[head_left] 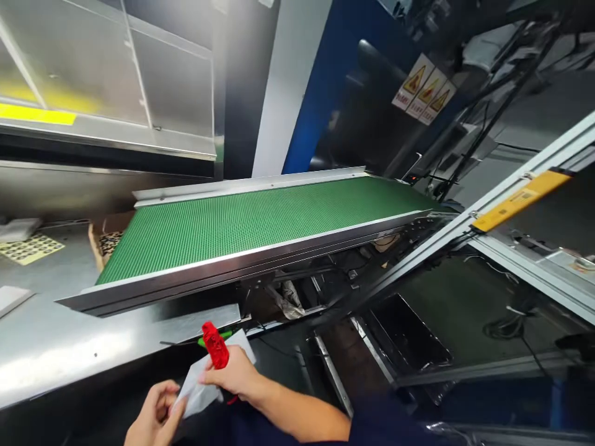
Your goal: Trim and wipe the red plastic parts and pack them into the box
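Note:
Between my hands is a thin white sheet (198, 399), paper or cloth, creased and tilted. My left hand (155, 416) pinches its lower left edge between thumb and fingers. The fingers of my right hand (239, 376) are closed on its upper right part. A bright red, wrinkled object (214, 345) also sticks up out of my right hand; its kind is unclear. Just behind it shows a green handle-like piece (225, 335), with a thin dark rod (179, 342) to its left. Both hands are in front of the metal table's edge.
A green conveyor belt (242, 217) with metal side rails runs behind my hands. On the metal table (56, 347), a box of small dark parts (109, 241) and a yellow sheet (35, 248) lie at left. An aluminium frame (432, 244) slants across the right.

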`<state>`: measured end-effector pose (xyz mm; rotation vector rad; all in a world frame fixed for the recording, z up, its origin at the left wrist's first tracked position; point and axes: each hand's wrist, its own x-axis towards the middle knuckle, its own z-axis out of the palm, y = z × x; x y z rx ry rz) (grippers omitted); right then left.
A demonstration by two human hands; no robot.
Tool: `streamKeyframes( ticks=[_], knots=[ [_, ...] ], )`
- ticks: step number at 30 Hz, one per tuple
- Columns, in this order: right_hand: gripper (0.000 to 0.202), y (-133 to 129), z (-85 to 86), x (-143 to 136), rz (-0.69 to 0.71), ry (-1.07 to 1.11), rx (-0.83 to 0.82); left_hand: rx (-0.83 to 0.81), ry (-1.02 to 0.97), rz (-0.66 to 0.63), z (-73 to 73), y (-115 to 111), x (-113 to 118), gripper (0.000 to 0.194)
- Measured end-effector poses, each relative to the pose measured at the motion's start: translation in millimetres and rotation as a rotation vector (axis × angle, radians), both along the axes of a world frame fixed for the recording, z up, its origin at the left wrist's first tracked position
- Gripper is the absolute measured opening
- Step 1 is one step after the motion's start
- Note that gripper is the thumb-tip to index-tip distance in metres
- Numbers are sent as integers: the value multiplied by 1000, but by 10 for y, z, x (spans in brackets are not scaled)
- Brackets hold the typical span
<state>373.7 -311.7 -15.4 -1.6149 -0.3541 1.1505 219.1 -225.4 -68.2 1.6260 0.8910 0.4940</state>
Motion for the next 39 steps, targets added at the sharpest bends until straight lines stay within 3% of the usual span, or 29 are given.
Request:
streamKeyframes(
  ticks=[2,5,7,10,13,15,18,22,26,30,32,36,39],
  knots=[
    [36,-112,53,68,50,-52,-16,119,99,85,76,-4,56,43],
    [24,-301,159,82,211,65,-28,308,257,209,345,-152,180,14],
    [23,-393,160,74,316,142,-38,378,259,230,445,-245,284,6],
    [33,-393,-6,46,459,215,-45,323,342,296,284,-247,320,9],
    [44,-314,-205,-30,528,179,-56,282,380,378,18,-247,162,13],
    [45,-282,-264,-82,584,134,-88,282,370,418,-66,-300,42,15],
    [43,-247,-268,-129,659,104,-139,308,323,428,-73,-399,-79,17],
    [45,-162,-259,-142,704,100,-155,346,232,338,-41,-547,-130,16],
    [40,-122,-291,-180,646,95,-118,338,168,253,-48,-794,-140,14],
    [26,-237,-375,-312,596,117,-132,275,171,277,-65,-1026,-206,17],
    [28,-328,-427,-376,610,103,-168,230,173,269,-62,-1093,-255,15],
    [33,-480,-481,-371,686,2,-233,130,151,218,-45,-1175,-344,15],
    [33,-565,-427,-262,778,-153,-257,67,116,210,-38,-1251,-412,16]
  ],
)
